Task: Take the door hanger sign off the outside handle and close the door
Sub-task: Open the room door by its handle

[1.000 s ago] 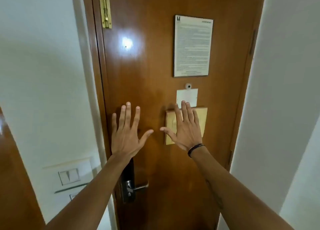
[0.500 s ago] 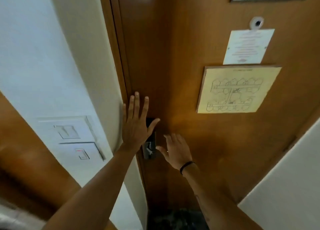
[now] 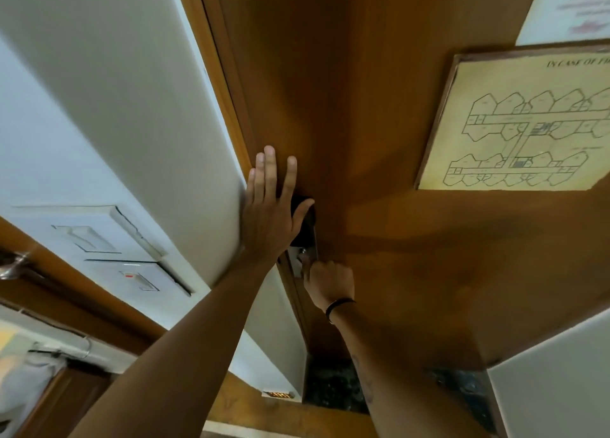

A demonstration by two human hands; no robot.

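The brown wooden door (image 3: 379,114) fills the middle of the head view and sits shut in its frame. My left hand (image 3: 270,213) lies flat and open against the door at its latch edge, partly covering the black lock plate (image 3: 305,226). Just below, my right hand (image 3: 328,281) is curled around the metal inside handle (image 3: 297,262), most of which it hides. No door hanger sign is in view.
A framed fire escape plan (image 3: 521,124) and a white notice (image 3: 571,8) hang on the door at the right. Wall switch plates (image 3: 109,249) sit on the white wall to the left. A white wall corner (image 3: 554,394) juts in at the lower right.
The camera has moved closer and tilted down. My right hand dropped from open near the lock to closed on the handle. My left hand stays flat on the door edge.
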